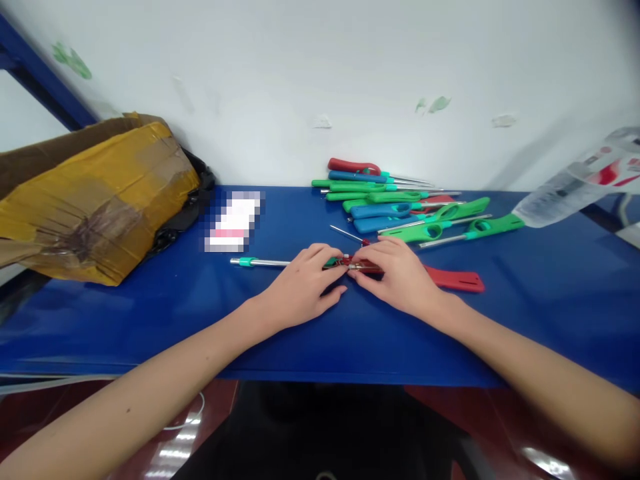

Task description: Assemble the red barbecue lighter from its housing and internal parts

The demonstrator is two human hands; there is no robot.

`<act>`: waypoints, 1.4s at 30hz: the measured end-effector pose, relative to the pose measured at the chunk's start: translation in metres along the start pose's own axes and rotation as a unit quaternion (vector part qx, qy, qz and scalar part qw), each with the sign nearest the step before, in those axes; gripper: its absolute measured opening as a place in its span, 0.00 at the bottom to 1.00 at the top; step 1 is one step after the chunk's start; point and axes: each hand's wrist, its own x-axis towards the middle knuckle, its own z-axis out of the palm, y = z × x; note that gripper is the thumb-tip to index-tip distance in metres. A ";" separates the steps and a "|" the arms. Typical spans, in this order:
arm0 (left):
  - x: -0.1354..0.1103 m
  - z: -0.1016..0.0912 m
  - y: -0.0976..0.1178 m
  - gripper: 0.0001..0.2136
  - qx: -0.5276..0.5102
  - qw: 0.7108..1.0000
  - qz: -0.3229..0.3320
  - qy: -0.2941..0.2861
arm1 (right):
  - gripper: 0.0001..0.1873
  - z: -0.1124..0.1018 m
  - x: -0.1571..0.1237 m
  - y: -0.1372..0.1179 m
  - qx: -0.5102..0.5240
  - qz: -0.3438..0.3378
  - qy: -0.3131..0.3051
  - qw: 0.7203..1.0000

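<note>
A red long-necked lighter point(457, 279) lies across the blue table in front of me, its handle to the right and its metal tube point(273, 263) with a teal collar to the left. Its middle looks opened up, with small metal and red parts showing. My left hand point(306, 283) pinches the lighter's middle from the left, thumb held apart. From the right, my right hand point(400, 273) grips the same spot, its fingertips meeting the left ones. Just behind the fingers rests a thin screwdriver point(347, 233) with a red handle, partly hidden by my right hand.
Several green, blue and red lighters point(395, 197) are heaped near the wall. A clear plastic bottle point(565, 183) stands at the right. At left are a taped yellow-brown package point(105, 200) and black plastic point(187, 217). A blurred-out rectangle point(235, 220) lies behind my left hand.
</note>
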 end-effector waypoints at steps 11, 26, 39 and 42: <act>0.000 -0.001 0.002 0.12 -0.020 1.000 0.003 0.011 | 0.09 -0.007 0.001 0.009 0.031 -0.056 -0.067 0.996; -0.002 0.001 0.007 0.12 -0.061 0.998 -0.030 0.006 | 0.08 -0.003 0.001 0.006 0.044 -0.067 -0.048 0.996; -0.001 -0.003 -0.004 0.09 -0.030 0.998 -0.034 0.042 | 0.10 -0.007 0.000 0.005 0.041 -0.045 -0.059 0.996; -0.002 0.000 -0.005 0.10 -0.025 0.999 -0.020 0.032 | 0.10 -0.007 0.000 0.005 0.042 -0.048 -0.063 0.996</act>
